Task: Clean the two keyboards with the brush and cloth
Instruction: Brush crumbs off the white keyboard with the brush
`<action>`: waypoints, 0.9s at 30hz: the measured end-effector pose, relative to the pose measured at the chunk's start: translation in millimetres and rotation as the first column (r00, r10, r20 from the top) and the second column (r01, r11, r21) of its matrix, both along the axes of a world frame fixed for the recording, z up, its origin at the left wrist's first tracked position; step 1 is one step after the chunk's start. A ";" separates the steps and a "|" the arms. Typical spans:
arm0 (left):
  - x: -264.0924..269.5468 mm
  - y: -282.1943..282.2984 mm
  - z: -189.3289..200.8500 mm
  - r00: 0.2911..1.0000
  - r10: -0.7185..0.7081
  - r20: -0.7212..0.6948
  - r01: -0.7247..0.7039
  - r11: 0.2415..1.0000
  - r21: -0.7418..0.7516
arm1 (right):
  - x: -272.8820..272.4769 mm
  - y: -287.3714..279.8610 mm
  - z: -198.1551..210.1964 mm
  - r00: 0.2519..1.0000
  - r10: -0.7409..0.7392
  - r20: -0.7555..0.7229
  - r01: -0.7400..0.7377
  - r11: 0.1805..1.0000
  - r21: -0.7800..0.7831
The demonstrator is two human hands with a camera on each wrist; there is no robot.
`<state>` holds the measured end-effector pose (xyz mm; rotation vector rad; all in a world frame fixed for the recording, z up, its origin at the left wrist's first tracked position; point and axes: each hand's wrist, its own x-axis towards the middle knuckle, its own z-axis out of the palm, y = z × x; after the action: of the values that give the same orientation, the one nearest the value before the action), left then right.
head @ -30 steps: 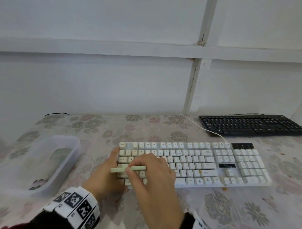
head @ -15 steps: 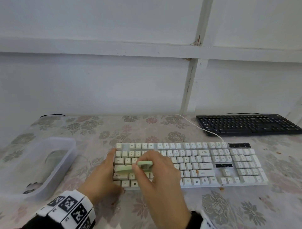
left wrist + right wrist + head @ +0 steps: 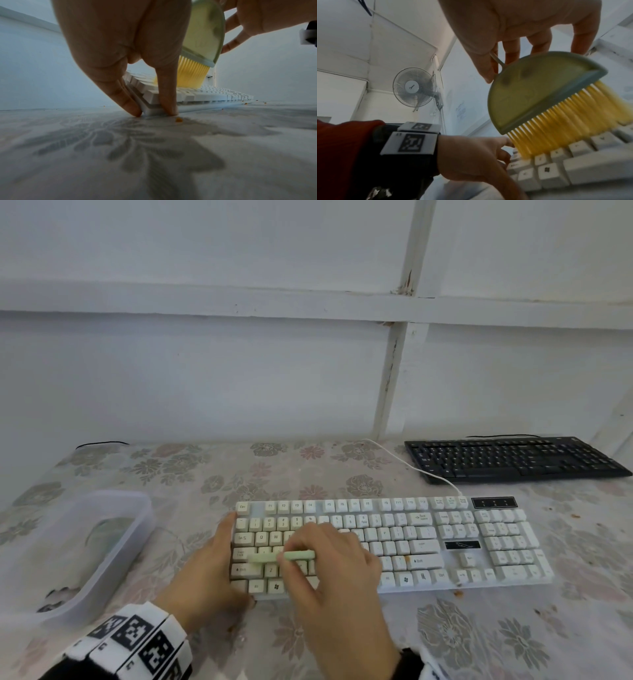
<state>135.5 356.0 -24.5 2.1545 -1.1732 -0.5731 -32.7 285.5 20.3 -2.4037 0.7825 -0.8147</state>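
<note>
A white keyboard [image 3: 428, 542] lies across the table in front of me. My left hand [image 3: 219, 563] braces its left end, with straight fingers [image 3: 126, 100] pressed against the near left corner. My right hand [image 3: 308, 546] pinches a brush [image 3: 281, 556] by its pale green half-round handle [image 3: 530, 94]. The brush's yellow bristles [image 3: 565, 121] touch the keys at the keyboard's left part. A black keyboard [image 3: 513, 460] lies at the back right, untouched. A greenish thing [image 3: 102, 534], perhaps the cloth, shows dimly inside the translucent box.
A translucent plastic box [image 3: 113, 546] stands left of the white keyboard. Orange crumbs [image 3: 179, 119] lie on the flowered tablecloth [image 3: 445, 628] along the keyboard's front edge. The white cable [image 3: 411, 470] runs to the back wall beside the black keyboard.
The brush has shifted a little to the right over the left-hand keys, moving up and back down the rows. My left hand has stayed at the keyboard's left end.
</note>
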 end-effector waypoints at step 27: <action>-0.1 3.2 0.3 0.996 -0.004 -0.085 0.003 1.000 -0.019 | -67.2 -51.3 9.3 0.979 -0.070 0.191 0.013 0.959 0.284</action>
<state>135.4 359.1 -24.3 2.0917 -1.1322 -0.6468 -100.0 234.2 29.6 -2.0258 0.8117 -0.8805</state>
